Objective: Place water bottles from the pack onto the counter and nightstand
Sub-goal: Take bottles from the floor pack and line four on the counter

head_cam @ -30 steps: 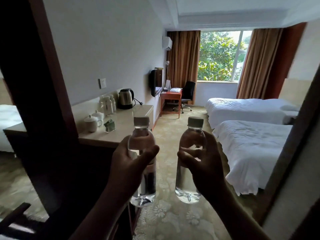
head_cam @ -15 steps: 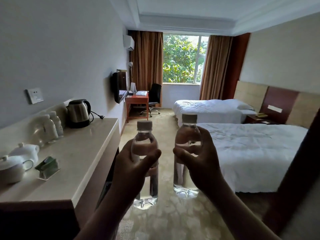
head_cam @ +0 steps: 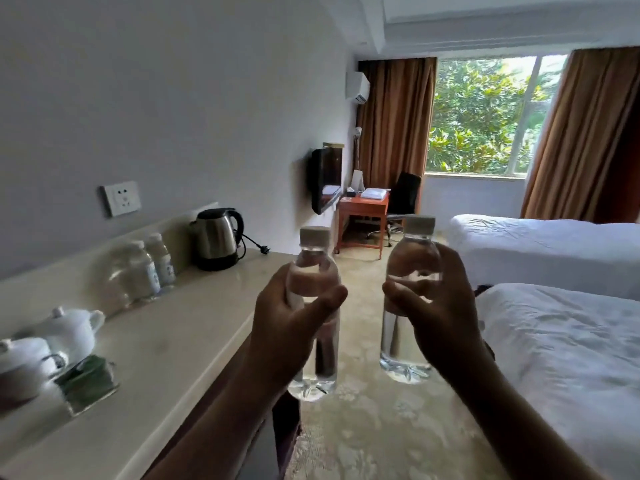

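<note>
I hold two clear, white-capped water bottles upright in front of me. My left hand (head_cam: 291, 320) grips the left bottle (head_cam: 317, 362) around its upper body, just off the counter's front edge. My right hand (head_cam: 438, 317) grips the right bottle (head_cam: 403, 344) the same way, over the carpet. The beige counter (head_cam: 180, 341) runs along the left wall. Several water bottles (head_cam: 154, 268) stand at its back by the wall. No nightstand or pack is in view.
On the counter stand a steel kettle (head_cam: 216, 237) with its cord, two white lidded cups (head_cam: 74, 329) and a small green holder (head_cam: 88, 379). Two white beds (head_cam: 561, 337) fill the right side. A desk (head_cam: 363, 206) and chair sit by the window beyond.
The view has moved forward and turned left toward the counter; the nightstand and headboards have left the frame. Both hands still hold their bottles, now closer to the counter.
</note>
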